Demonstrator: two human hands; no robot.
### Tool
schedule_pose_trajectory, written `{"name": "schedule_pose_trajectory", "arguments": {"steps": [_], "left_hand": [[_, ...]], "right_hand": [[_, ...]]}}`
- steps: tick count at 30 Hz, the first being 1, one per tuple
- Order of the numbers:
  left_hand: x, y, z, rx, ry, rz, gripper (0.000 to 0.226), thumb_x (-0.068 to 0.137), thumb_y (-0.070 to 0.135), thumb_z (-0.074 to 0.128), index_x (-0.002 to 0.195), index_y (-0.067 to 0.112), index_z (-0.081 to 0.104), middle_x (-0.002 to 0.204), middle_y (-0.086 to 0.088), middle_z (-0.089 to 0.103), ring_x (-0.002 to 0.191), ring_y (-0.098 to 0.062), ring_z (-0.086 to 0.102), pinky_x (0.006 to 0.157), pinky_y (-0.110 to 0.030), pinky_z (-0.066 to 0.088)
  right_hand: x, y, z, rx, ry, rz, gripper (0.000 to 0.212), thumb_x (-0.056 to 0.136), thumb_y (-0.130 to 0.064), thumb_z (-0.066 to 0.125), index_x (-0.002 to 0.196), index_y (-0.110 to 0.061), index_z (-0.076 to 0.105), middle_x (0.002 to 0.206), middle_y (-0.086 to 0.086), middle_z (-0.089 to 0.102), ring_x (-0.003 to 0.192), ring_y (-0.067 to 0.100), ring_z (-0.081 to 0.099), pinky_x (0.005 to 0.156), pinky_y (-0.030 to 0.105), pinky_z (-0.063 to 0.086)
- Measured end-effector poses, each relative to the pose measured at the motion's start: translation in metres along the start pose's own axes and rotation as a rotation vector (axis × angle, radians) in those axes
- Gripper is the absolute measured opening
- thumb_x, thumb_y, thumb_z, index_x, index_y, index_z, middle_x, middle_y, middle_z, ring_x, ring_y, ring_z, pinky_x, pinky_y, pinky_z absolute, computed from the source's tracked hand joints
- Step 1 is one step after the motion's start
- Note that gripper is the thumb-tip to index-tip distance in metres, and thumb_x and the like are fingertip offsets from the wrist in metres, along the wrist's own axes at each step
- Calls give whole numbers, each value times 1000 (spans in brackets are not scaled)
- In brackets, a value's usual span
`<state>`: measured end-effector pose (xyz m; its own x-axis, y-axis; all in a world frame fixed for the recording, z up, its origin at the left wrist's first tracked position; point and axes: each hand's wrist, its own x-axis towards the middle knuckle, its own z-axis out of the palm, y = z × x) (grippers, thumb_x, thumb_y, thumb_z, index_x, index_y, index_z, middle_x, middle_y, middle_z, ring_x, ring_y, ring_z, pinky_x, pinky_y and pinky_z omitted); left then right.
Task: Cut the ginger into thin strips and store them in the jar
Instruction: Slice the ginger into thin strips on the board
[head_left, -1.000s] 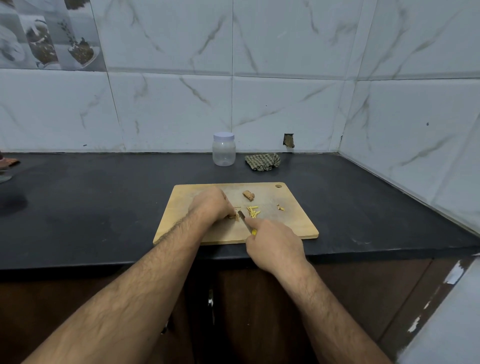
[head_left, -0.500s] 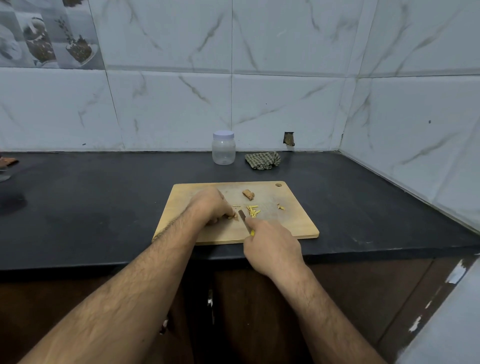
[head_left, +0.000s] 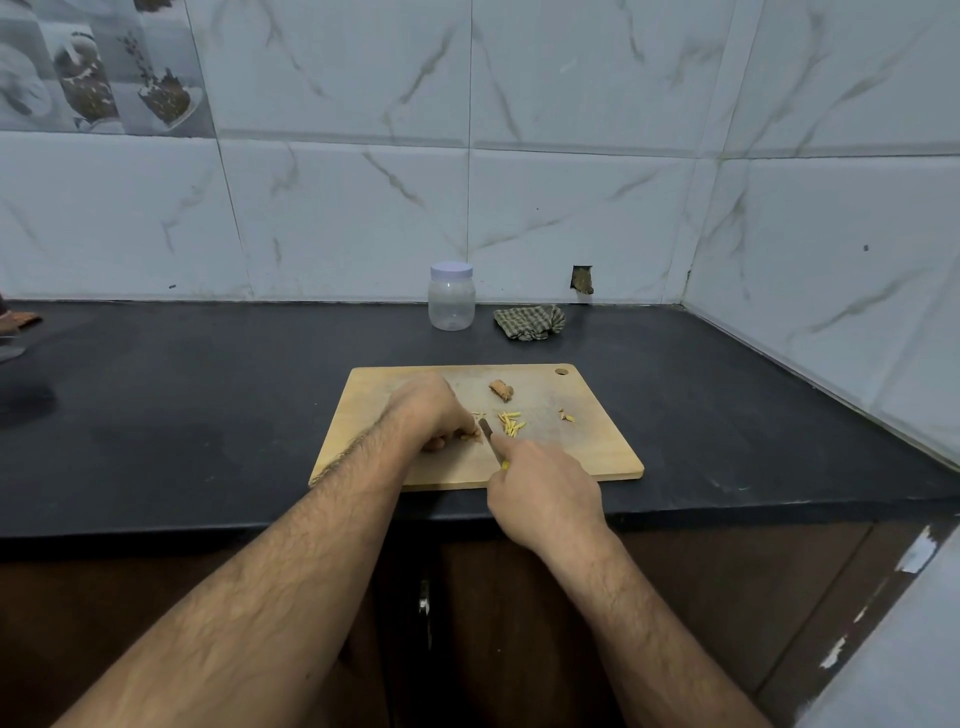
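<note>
Little has shifted in the last second: the left hand (head_left: 434, 410) still pins a ginger piece (head_left: 474, 436) on the cutting board (head_left: 587, 452), the right hand (head_left: 545, 493) still grips the knife (head_left: 487, 431) beside it, so slicing continues, the capped jar (head_left: 452, 297) waiting at 12 o'clock on the bench (head_left: 208, 405).

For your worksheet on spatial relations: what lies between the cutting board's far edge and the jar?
In the head view, only bare black countertop lies between the cutting board and the jar.

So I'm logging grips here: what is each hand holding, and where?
Right hand grips the knife by its yellow handle. Left hand pins a ginger piece under curled fingertips.
</note>
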<state>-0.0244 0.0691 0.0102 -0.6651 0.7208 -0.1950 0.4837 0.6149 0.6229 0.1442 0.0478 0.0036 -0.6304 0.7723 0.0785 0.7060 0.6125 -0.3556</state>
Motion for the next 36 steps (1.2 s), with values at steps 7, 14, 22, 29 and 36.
{"name": "schedule_pose_trajectory", "arguments": {"steps": [7, 14, 22, 29, 36], "left_hand": [[3, -2, 2, -21, 15, -1, 18, 76, 27, 80, 82, 11, 74, 61, -3, 60, 55, -19, 54, 63, -29, 51], [6, -3, 4, -33, 34, -6, 18, 75, 29, 80, 75, 14, 70, 60, -4, 60, 53, -20, 53, 63, -29, 51], [8, -5, 4, -51, 22, -14, 15, 77, 27, 78, 81, 14, 71, 65, -4, 61, 55, -21, 53, 64, -29, 50], [8, -6, 4, -73, 14, -13, 13, 76, 23, 79, 79, 12, 72, 65, -5, 62, 58, -21, 55, 66, -30, 52], [10, -8, 5, -111, 15, 5, 14, 74, 22, 80, 73, 12, 70, 60, -4, 59, 57, -20, 52, 64, -30, 49]], "right_hand": [[-1, -5, 1, -7, -3, -2, 38, 96, -19, 43, 131, -30, 51, 103, 0, 61, 87, 20, 49, 69, 31, 39], [2, -18, 1, -40, -9, 16, 42, 95, -17, 46, 135, -29, 51, 113, 2, 64, 103, 23, 58, 71, 32, 40], [-9, -15, 4, -105, -2, -2, 37, 94, -14, 45, 130, -24, 50, 109, 5, 62, 99, 25, 58, 68, 34, 39], [-7, -12, 5, -65, 30, 33, 49, 95, -16, 43, 142, -29, 45, 117, 4, 62, 108, 26, 58, 73, 33, 40], [-4, -13, 7, -37, 44, 14, 50, 97, -19, 44, 146, -30, 41, 117, 3, 62, 107, 25, 57, 72, 32, 39]]}}
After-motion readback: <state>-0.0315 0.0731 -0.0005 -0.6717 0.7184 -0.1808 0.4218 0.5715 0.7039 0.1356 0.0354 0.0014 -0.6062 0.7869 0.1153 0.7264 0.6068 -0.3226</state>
